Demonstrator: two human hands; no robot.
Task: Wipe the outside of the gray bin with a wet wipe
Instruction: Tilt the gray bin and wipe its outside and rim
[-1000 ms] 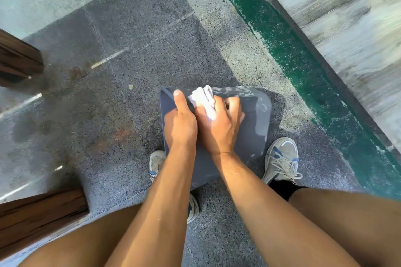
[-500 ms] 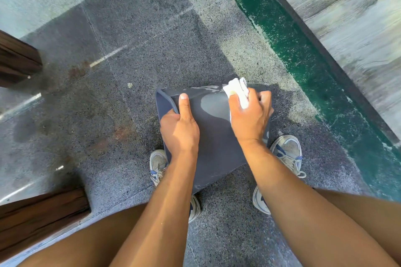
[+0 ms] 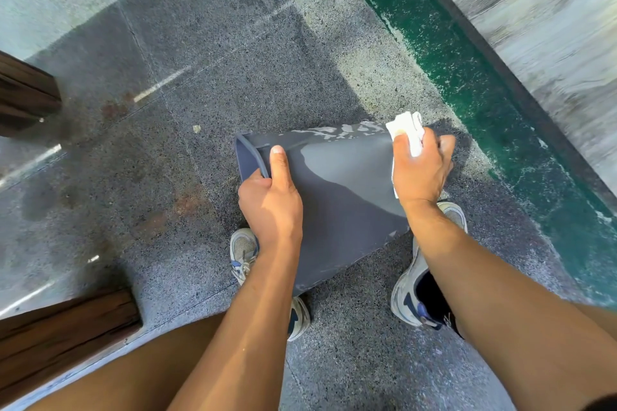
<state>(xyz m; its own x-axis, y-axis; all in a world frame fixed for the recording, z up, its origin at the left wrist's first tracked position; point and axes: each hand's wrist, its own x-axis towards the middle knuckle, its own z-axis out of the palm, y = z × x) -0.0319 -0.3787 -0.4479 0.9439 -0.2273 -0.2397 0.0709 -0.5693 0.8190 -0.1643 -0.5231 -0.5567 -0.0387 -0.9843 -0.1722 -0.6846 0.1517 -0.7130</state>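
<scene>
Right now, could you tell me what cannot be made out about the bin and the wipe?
Head view only:
- gray bin: inside and underside face away; near corner hidden by left hand.
- wet wipe: mostly bunched inside right hand; its contact with the bin is hidden.
- bin's right side: hidden behind right hand.

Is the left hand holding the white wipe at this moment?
No, the left hand grips the rim of the gray bin, while the right hand holds the white wipe at the far right edge.
</scene>
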